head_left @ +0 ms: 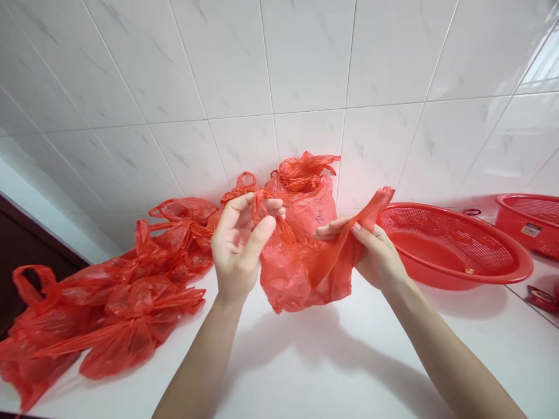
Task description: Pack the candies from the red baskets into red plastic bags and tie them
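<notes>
I hold a red plastic bag (297, 273) just above the white counter (314, 361). My left hand (238, 244) pinches one of its handles between thumb and fingers. My right hand (375, 253) grips the other handle, which sticks up past my fingers. The bag hangs crumpled between both hands. Behind it stands another red bag (308, 186) with a knotted top, against the tiled wall.
A heap of several tied red bags (113, 297) lies on the counter at the left. A red perforated basin (454, 244) sits to the right, with a second red basket (530, 221) at the far right. White tiles (305, 70) back the counter.
</notes>
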Demonstrator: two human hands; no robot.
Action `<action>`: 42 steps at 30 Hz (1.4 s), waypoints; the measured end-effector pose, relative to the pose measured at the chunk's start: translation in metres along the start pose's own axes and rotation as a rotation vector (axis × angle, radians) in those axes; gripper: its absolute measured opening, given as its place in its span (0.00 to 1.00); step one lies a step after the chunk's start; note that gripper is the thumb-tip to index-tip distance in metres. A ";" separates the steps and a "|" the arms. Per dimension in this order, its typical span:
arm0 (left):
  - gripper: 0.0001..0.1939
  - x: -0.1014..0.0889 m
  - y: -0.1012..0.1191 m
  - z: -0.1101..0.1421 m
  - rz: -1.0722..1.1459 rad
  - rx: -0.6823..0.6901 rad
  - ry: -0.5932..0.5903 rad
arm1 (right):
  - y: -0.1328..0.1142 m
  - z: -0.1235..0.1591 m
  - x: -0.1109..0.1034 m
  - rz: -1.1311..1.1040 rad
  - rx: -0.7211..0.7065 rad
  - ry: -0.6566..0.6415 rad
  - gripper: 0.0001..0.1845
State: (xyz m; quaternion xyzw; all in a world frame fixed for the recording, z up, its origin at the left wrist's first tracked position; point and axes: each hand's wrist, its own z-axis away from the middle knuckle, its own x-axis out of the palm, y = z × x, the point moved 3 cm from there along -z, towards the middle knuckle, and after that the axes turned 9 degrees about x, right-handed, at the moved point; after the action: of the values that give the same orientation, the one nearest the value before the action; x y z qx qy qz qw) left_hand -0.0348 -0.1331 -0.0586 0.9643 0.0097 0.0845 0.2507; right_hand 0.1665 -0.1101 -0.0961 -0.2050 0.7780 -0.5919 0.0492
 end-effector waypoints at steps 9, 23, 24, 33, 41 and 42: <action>0.09 -0.016 -0.014 -0.012 -0.158 -0.028 0.044 | -0.013 -0.002 -0.017 -0.159 0.106 -0.023 0.16; 0.21 0.021 -0.014 0.016 0.169 -0.255 -0.512 | -0.002 0.014 0.017 0.461 0.086 -0.017 0.08; 0.21 0.023 -0.015 0.018 0.108 -0.226 -0.507 | -0.001 0.015 0.018 0.453 0.086 -0.063 0.07; 0.25 0.021 -0.019 0.014 -0.320 0.059 -0.617 | -0.001 0.014 0.018 0.375 0.180 -0.241 0.13; 0.25 0.015 -0.020 0.018 -0.363 -0.301 -0.678 | 0.000 0.010 0.016 0.243 0.273 -0.036 0.31; 0.22 0.015 -0.019 0.018 -0.345 -0.286 -0.642 | -0.001 0.010 0.016 0.233 0.274 -0.016 0.30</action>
State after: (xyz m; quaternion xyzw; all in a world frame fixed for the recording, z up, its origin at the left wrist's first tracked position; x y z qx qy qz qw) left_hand -0.0165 -0.1246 -0.0808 0.8814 0.0808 -0.2641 0.3833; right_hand 0.1559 -0.1256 -0.0956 -0.1097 0.7080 -0.6811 0.1511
